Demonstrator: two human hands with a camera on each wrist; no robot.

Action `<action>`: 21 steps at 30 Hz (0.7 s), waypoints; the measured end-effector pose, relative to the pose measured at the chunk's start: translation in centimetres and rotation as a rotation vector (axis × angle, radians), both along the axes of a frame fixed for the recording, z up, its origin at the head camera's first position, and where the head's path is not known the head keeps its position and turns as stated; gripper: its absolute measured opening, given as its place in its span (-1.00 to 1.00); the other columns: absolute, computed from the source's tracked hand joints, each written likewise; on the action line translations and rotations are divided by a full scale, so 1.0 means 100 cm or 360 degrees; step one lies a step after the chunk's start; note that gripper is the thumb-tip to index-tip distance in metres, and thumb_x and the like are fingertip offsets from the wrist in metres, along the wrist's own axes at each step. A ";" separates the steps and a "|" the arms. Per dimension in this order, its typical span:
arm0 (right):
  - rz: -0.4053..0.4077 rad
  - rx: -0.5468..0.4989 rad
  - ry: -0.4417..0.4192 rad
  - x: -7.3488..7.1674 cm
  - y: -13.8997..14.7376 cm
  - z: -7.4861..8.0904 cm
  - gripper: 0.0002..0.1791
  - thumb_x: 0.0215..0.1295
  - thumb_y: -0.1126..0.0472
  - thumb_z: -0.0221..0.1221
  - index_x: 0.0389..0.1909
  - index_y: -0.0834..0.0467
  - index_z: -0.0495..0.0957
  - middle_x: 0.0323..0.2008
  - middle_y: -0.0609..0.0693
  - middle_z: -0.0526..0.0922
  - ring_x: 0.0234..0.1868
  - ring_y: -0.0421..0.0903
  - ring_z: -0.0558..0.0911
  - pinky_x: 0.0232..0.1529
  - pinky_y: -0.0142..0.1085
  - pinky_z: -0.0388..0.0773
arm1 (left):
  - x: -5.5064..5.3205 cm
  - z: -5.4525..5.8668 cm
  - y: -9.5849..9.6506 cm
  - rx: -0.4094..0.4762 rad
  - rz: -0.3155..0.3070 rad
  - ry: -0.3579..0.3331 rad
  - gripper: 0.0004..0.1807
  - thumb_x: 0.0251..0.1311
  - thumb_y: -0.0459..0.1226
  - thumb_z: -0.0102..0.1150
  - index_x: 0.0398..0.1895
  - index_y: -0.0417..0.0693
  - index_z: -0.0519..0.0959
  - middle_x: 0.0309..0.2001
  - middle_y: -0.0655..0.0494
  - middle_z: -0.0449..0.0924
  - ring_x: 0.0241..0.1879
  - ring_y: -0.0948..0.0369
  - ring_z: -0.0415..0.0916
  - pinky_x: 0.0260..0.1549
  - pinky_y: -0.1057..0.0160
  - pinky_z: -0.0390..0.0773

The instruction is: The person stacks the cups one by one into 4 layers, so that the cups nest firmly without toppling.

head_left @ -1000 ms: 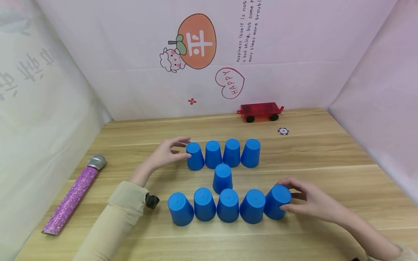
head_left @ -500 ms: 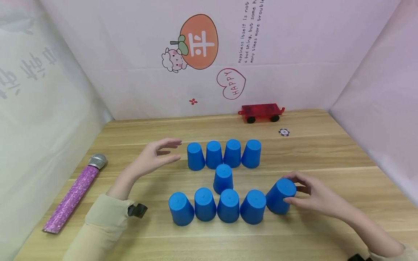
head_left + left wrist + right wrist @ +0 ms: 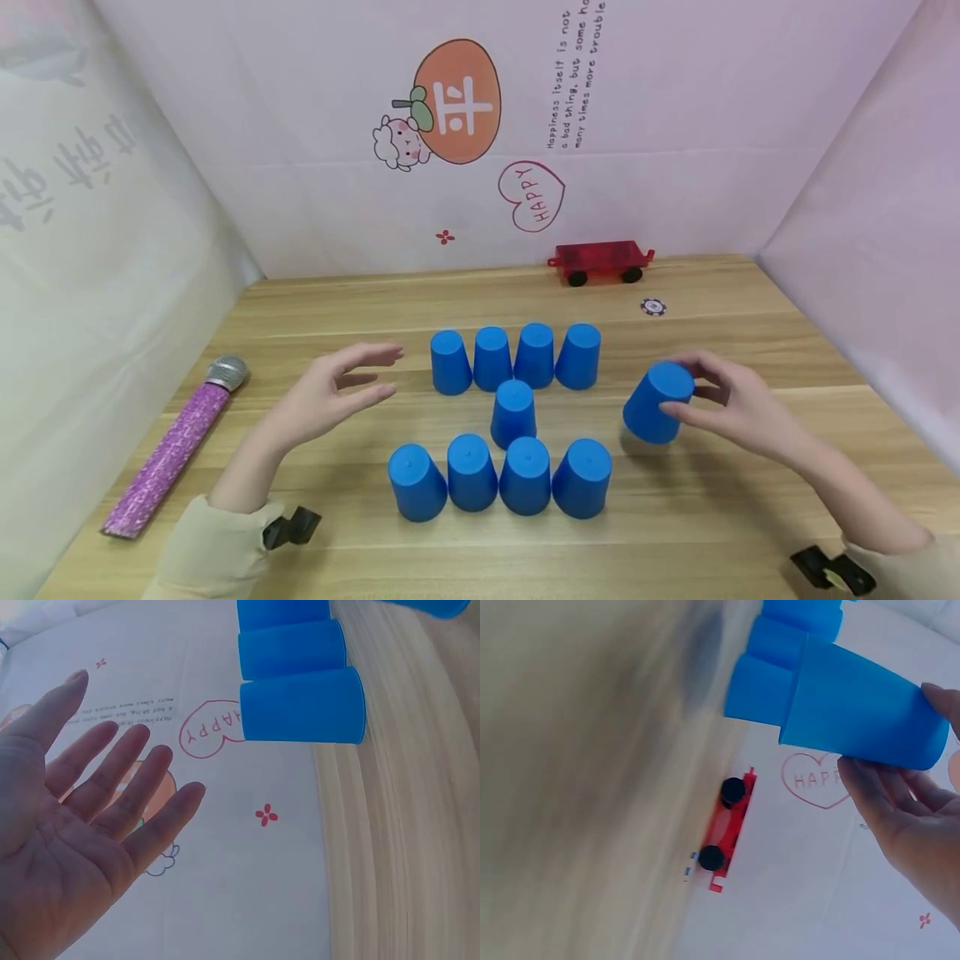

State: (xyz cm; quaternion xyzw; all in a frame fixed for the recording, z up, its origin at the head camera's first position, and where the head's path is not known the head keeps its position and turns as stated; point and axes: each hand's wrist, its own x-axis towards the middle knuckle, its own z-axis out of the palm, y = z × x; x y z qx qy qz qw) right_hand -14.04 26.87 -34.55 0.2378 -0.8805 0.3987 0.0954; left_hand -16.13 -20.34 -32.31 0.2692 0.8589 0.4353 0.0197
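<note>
My right hand (image 3: 738, 408) grips an upside-down blue cup (image 3: 656, 404) between thumb and fingers, held above the table on the right. In the right wrist view the thumb and fingers press on opposite sides of this cup (image 3: 862, 709). To the left, my left hand (image 3: 322, 396) hovers with fingers spread and nothing in it, palm showing in the left wrist view. Nearest to it is the left end cup (image 3: 450, 364) of the back row. A single cup (image 3: 513, 415) stands between that row and a front row, whose left end cup (image 3: 417, 483) is upside down too.
A purple glitter microphone (image 3: 176, 450) lies at the left. Near the back wall stands a red toy wagon (image 3: 600, 260), with a poker chip (image 3: 653, 307) in front of it. White printed sheets (image 3: 315, 200) wall the wooden table (image 3: 480, 562) at the back and sides.
My right hand has lifted the right end cup off the front row and carried it back and slightly right. My left hand has drawn away from the back row toward the left.
</note>
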 end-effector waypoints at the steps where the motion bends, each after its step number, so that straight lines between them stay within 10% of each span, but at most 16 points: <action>1: -0.0028 -0.0006 -0.0003 -0.003 -0.001 0.002 -0.50 0.00 0.41 0.35 0.02 0.28 0.46 -0.17 -0.43 0.51 -0.18 -0.49 0.52 -0.20 -0.68 0.51 | 0.003 -0.001 0.000 0.0004 0.0006 0.0007 -0.51 0.24 -0.21 0.16 0.25 0.04 0.39 0.22 0.00 0.46 0.17 0.07 0.47 0.10 -0.07 0.50; 15: -0.0177 -0.0081 -0.0093 -0.034 -0.019 0.036 -0.53 0.17 0.27 0.27 0.09 0.28 0.41 -0.03 0.17 0.53 -0.14 -0.51 0.51 -0.17 -0.72 0.47 | 0.039 -0.002 0.001 0.0055 0.0211 0.0107 -0.57 0.30 -0.24 0.08 0.24 0.12 0.40 0.19 0.16 0.49 0.18 0.22 0.45 0.04 0.09 0.56; 21: -0.0183 -0.0032 -0.0091 -0.051 -0.034 0.051 -0.50 0.22 0.17 0.24 0.15 0.24 0.37 0.02 0.20 0.53 0.00 0.06 0.60 -0.05 -0.30 0.62 | 0.051 -0.005 0.005 0.0085 0.0313 0.0093 -0.60 0.31 -0.23 0.07 0.21 0.03 0.41 0.19 0.11 0.49 0.18 0.19 0.45 0.04 0.12 0.56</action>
